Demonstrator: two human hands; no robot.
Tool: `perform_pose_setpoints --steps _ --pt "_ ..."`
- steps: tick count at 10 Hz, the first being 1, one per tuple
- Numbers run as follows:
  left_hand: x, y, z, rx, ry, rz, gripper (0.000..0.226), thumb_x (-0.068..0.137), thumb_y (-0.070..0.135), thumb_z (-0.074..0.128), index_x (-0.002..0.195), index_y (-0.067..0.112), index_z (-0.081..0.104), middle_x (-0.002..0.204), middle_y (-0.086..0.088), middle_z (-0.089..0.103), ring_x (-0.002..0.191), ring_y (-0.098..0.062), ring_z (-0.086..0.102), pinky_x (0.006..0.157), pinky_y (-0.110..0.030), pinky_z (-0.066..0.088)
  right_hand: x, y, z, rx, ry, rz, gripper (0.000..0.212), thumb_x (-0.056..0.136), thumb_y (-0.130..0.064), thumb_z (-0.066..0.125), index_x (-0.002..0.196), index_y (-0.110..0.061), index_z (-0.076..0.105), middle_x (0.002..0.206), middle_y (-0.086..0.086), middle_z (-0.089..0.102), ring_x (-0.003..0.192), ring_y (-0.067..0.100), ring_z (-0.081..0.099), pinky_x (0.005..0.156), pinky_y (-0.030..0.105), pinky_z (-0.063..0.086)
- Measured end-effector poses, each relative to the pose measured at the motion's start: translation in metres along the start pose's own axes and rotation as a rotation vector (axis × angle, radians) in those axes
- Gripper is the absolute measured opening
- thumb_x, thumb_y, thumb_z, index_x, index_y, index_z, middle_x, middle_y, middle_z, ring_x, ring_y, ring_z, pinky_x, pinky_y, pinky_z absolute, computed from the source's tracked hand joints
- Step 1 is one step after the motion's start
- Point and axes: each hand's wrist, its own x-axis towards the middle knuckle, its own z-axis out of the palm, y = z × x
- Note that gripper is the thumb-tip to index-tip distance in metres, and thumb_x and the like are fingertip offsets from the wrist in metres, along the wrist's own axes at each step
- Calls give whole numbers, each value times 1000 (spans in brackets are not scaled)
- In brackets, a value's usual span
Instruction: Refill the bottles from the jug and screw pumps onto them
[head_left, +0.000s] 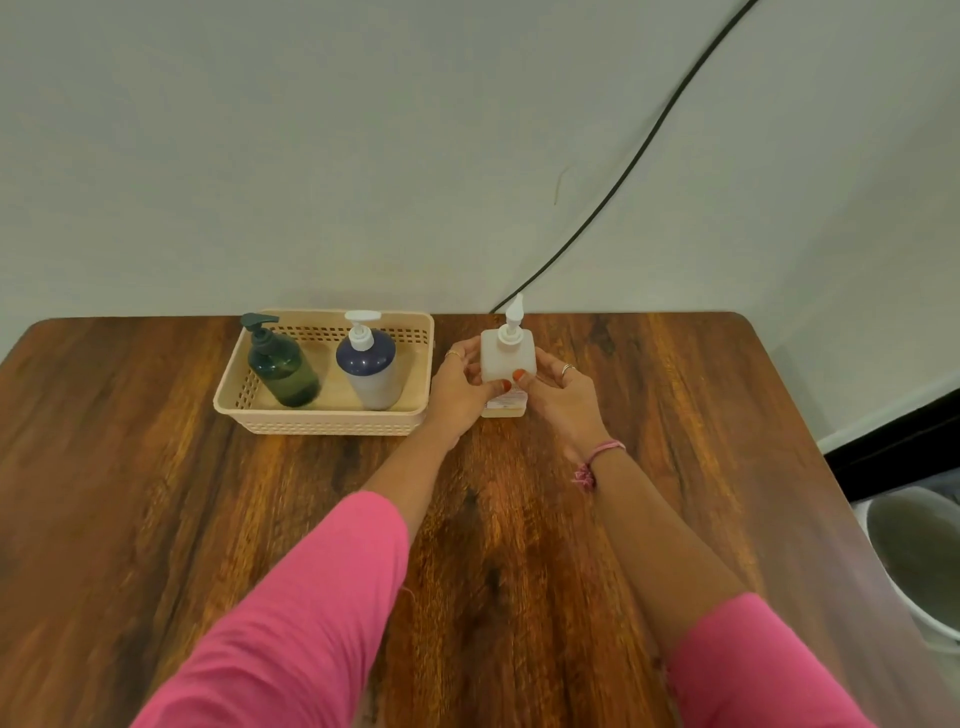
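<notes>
Head view: my left hand (457, 387) and right hand (558, 392) both clasp the square white bottle (506, 358), standing on the surface (156, 493) just beside the basket (332, 421); I judge a careless sideways tug could tip it against that basket's wall

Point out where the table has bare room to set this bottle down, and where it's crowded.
Bare wood lies across the near half of the table, to both sides of the forearms, and right of the right hand to the table's right edge. It is crowded at the far edge: the basket holds two pump bottles, and the square bottle, held by both hands, left hand, stands just beside it.
</notes>
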Motion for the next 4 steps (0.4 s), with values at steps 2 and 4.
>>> perform_pose_setpoints --steps 2,4 --pt "-1 1 3 54 -15 14 70 80 3 72 141 15 39 137 -3 53 123 -14 50 99 -26 44 -2 -2 4 -22 24 7 52 87 -21 68 136 -17 50 128 1 62 111 14 60 96 37 50" --pt "-12 4 2 236 30 13 75 84 10 70 147 14 30 149 -6 41 137 -21 39 112 -42 36 -15 -14 11 -166 70 -9 59 91 -22 61 144 -13 36 143 5 47 129 19 45 106 37 39"
